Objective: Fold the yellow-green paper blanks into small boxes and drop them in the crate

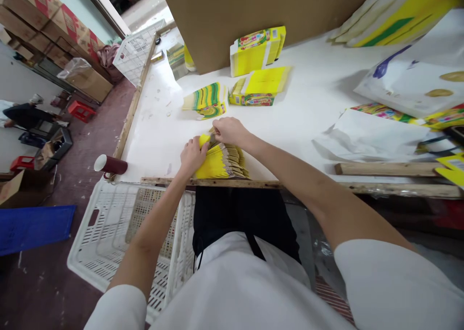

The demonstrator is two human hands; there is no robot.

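Note:
A fanned row of flat yellow cartons (213, 165) lies at the table's near edge, their brownish edges turned to the right. My left hand (193, 155) is closed on the left end of this row, thumb toward a raised yellow flap. Just beyond the cartons, my right hand (230, 131) is closed in a pinch, its fingertips at the row's far corner. A small greyish piece shows under those fingertips, too hidden to name. Past the hands lie a striped green-and-yellow carton stack (206, 99) and a yellow printed carton stack (259, 86).
Another carton stack (257, 50) leans against a big cardboard sheet (217, 21). A dark red mug (115, 165) lies at the table's left edge, above a white plastic crate (108, 223). Wooden strips (387, 169) and a white bag (409, 83) are at right. A person (27, 115) sits far left.

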